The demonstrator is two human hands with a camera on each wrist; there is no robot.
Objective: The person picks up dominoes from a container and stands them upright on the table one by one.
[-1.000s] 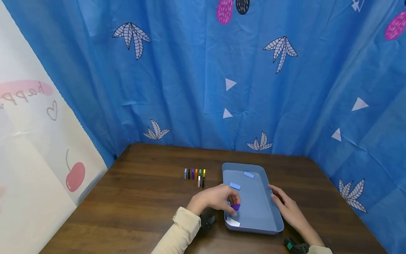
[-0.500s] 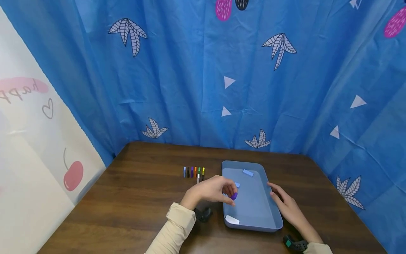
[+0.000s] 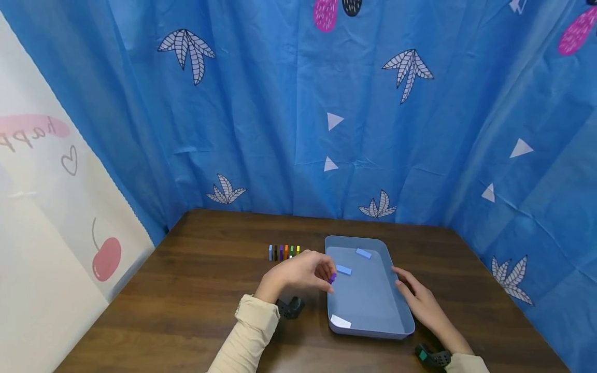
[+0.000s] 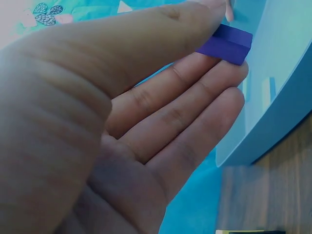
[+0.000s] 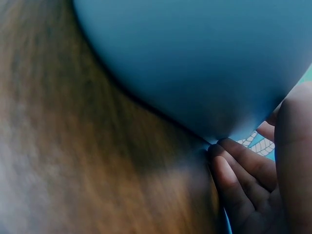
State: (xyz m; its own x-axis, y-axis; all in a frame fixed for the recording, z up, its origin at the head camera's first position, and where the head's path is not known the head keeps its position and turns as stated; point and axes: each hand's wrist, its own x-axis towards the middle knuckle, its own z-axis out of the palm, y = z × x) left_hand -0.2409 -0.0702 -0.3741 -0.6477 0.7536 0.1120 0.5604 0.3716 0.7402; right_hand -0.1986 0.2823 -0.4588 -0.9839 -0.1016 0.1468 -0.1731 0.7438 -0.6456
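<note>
Between thumb and fingertips, my left hand pinches a small purple block. In the head view that hand is at the left rim of a blue-grey tray, raised near the rim. My right hand rests its extended fingertips against the tray's right side, thumb near the rim. Inside the tray lie a light blue block by the left wall, another light blue block at the far end, and a white block in the near left corner.
Left of the tray, a row of upright coloured blocks stands on the brown wooden table. My left hand partly covers a shorter second row in front of it. A blue curtain hangs behind the table, and a pale printed cloth is at the left.
My left hand has lifted the purple block from over the tray's near left part and carried it left and away from me to the left rim. My right hand stays at the tray's side.
</note>
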